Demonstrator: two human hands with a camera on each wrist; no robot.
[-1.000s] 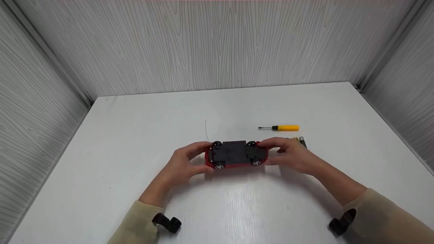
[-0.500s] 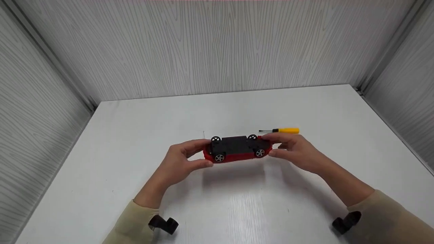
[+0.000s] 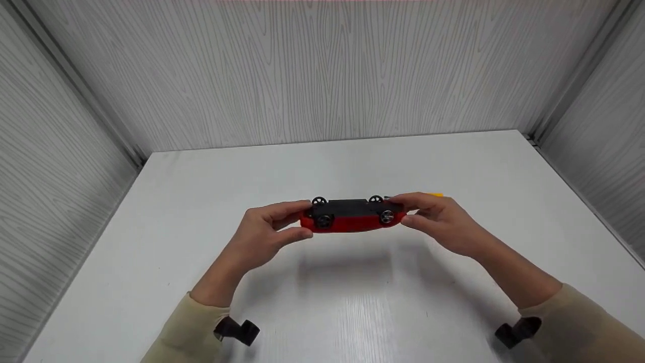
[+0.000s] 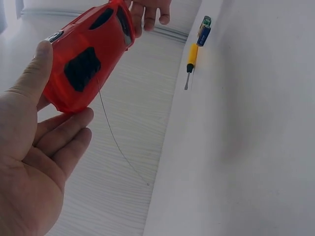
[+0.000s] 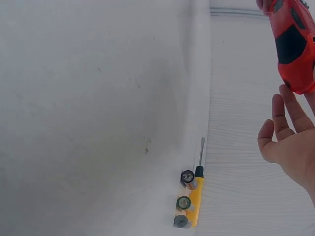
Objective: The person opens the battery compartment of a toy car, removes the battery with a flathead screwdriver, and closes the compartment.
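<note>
car: we see the red toy car (image 3: pixel 352 217) held upside down, wheels up, in the air above the middle of the surface (image 3: pixel 201 201).
left hand: left hand (image 3: pixel 264 234) pinches one end, thumb and fingers curled round it.
right hand: right hand (image 3: pixel 441 222) pinches the other end the same way.
antenna: thin wire (image 4: pixel 115 140) hangs loose under the car.
right side: yellow screwdriver (image 5: pixel 194 196) and 3 batteries (image 5: pixel 184 202) lie touching, toward the surface's right edge.
risk: we judge both end pinches shallow; car could slip and drop. Dangling wire could snag.

The toy car (image 3: pixel 351 216) hangs between both hands above the table (image 3: pixel 352 302), screwdriver (image 5: pixel 196 199) and batteries (image 5: pixel 184 203) behind.
</note>
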